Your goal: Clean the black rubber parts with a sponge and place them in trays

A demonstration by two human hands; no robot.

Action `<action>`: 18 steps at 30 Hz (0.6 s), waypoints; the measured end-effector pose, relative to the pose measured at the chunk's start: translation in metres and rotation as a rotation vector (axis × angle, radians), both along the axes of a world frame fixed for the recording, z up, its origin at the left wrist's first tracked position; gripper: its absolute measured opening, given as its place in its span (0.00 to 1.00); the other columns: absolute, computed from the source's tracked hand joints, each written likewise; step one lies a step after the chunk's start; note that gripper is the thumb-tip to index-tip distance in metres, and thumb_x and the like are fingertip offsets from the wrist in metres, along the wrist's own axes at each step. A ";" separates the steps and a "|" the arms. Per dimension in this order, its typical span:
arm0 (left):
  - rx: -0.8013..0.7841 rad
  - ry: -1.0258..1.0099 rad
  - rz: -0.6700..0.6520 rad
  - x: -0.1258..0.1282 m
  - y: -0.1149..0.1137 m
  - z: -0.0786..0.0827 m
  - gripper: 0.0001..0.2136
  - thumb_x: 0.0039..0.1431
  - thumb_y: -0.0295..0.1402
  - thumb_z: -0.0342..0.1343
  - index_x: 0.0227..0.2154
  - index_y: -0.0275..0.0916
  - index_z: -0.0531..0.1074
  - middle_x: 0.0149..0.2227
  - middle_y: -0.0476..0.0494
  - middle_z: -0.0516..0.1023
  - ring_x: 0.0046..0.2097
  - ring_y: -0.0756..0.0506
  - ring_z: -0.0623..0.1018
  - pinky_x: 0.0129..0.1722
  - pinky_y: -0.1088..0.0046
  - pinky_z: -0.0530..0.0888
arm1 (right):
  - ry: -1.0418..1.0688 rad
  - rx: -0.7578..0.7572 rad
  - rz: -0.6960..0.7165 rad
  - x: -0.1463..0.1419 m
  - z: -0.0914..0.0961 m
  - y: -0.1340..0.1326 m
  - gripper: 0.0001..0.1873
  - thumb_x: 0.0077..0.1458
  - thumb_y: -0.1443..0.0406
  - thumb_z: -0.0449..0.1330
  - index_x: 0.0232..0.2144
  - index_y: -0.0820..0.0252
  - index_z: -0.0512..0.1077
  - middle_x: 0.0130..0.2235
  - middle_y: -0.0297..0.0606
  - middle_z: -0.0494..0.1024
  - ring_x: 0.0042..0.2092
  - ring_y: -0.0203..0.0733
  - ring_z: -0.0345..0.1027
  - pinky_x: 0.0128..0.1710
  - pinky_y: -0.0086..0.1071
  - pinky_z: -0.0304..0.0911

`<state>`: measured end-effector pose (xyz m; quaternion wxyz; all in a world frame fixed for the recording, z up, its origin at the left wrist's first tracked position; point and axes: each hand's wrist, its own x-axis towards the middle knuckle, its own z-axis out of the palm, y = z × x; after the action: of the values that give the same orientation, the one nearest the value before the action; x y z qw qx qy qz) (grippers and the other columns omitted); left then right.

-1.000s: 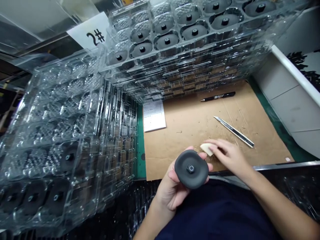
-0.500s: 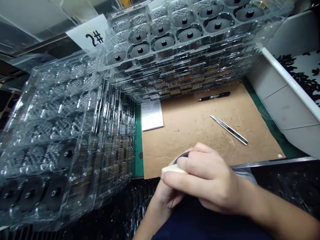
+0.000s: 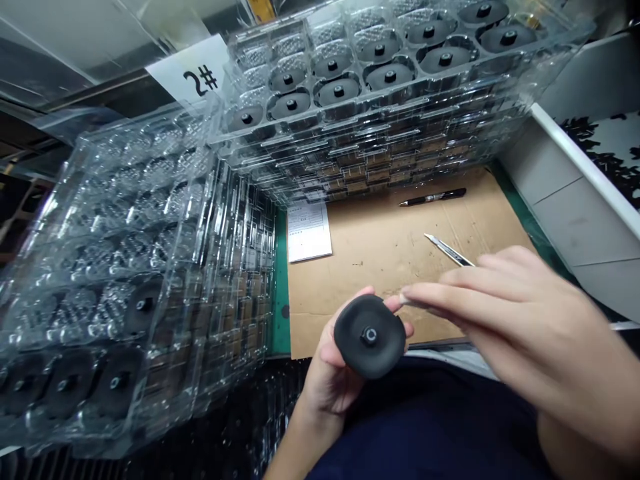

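Observation:
A round black rubber-looking disc (image 3: 353, 350) with a small raised hollow stub at its centre faces up at me. My left hand (image 3: 333, 380) grips it by the edge, thumb on the near left side and fingers behind the rim. To the right, my right hand (image 3: 520, 320) has its fingers stretched out, with nothing visible in them; the palm side is hidden. Its fingertips are close to the left fingers, beside the disc. Partly covered by that hand, a utility knife (image 3: 447, 249) lies on the cardboard sheet (image 3: 370, 280).
Stacked clear plastic trays (image 3: 345, 127) holding similar discs stand at the back; another tray stack (image 3: 165, 267) is on the left. A pen (image 3: 433, 197) and a printed paper slip (image 3: 309, 233) lie on the cardboard. A white bin (image 3: 580, 193) and small black parts (image 3: 600, 143) are at right.
My right hand has come off the disc and moved right, its fingers straightening. The disc's face now shows in my left hand. A pale piece seen at the right fingers is out of sight.

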<state>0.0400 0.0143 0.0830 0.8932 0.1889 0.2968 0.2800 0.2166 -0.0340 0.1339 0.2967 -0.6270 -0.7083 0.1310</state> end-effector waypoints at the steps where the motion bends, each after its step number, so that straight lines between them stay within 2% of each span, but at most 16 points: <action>1: 0.011 -0.043 0.001 0.001 0.000 -0.001 0.32 0.38 0.50 0.64 0.49 0.46 0.69 0.45 0.42 0.75 0.43 0.40 0.76 0.43 0.65 0.73 | 0.006 0.016 -0.043 -0.001 0.001 -0.002 0.19 0.57 0.72 0.51 0.48 0.52 0.69 0.40 0.34 0.75 0.36 0.38 0.64 0.38 0.38 0.53; 5: 0.036 0.004 0.002 0.003 0.001 -0.006 0.30 0.42 0.45 0.64 0.50 0.41 0.70 0.43 0.43 0.76 0.45 0.44 0.75 0.45 0.74 0.71 | 0.169 0.228 -0.080 -0.020 -0.006 0.002 0.15 0.56 0.72 0.54 0.46 0.57 0.70 0.40 0.36 0.76 0.36 0.36 0.66 0.37 0.35 0.56; 7: 0.055 0.052 0.042 0.001 0.003 -0.009 0.29 0.41 0.46 0.64 0.49 0.42 0.70 0.46 0.43 0.75 0.47 0.44 0.74 0.45 0.73 0.71 | 0.170 0.160 -0.060 -0.024 -0.012 0.007 0.15 0.56 0.73 0.54 0.45 0.58 0.70 0.39 0.35 0.76 0.36 0.35 0.66 0.37 0.34 0.56; 9: 0.074 0.057 0.071 -0.001 0.005 -0.010 0.30 0.40 0.47 0.64 0.49 0.44 0.70 0.49 0.42 0.73 0.48 0.42 0.73 0.46 0.68 0.72 | 0.109 0.015 -0.050 -0.022 -0.015 0.009 0.16 0.55 0.75 0.54 0.44 0.56 0.70 0.36 0.33 0.76 0.35 0.35 0.66 0.38 0.34 0.56; 10: 0.085 0.053 0.074 -0.001 0.005 -0.010 0.31 0.39 0.48 0.64 0.49 0.44 0.69 0.50 0.42 0.72 0.48 0.41 0.73 0.47 0.66 0.72 | 0.089 -0.007 -0.034 -0.022 -0.015 0.009 0.16 0.55 0.75 0.54 0.44 0.55 0.71 0.36 0.33 0.75 0.35 0.35 0.66 0.38 0.34 0.57; 13: 0.143 0.067 0.091 0.000 0.003 -0.009 0.31 0.37 0.46 0.66 0.49 0.46 0.70 0.48 0.44 0.73 0.49 0.42 0.73 0.49 0.69 0.70 | 0.148 0.186 -0.081 -0.030 -0.018 0.004 0.15 0.55 0.74 0.55 0.45 0.61 0.70 0.38 0.37 0.76 0.36 0.36 0.67 0.38 0.34 0.60; 15: 0.203 0.074 0.165 0.003 0.002 -0.007 0.30 0.35 0.42 0.68 0.47 0.48 0.71 0.48 0.48 0.73 0.51 0.43 0.72 0.52 0.72 0.68 | 0.178 0.277 -0.159 -0.044 -0.021 -0.004 0.17 0.54 0.74 0.55 0.47 0.66 0.69 0.39 0.42 0.76 0.36 0.38 0.68 0.37 0.35 0.62; 18: 0.223 0.039 0.252 0.008 0.000 -0.002 0.27 0.36 0.38 0.69 0.45 0.52 0.71 0.49 0.51 0.72 0.52 0.42 0.72 0.53 0.67 0.67 | 0.155 0.252 -0.154 -0.061 -0.020 -0.012 0.18 0.53 0.75 0.54 0.48 0.68 0.67 0.37 0.43 0.77 0.34 0.38 0.68 0.35 0.35 0.64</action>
<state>0.0478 0.0139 0.0813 0.8187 0.2536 0.3023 0.4171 0.1559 -0.0463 0.1142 0.4360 -0.6251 -0.6441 0.0660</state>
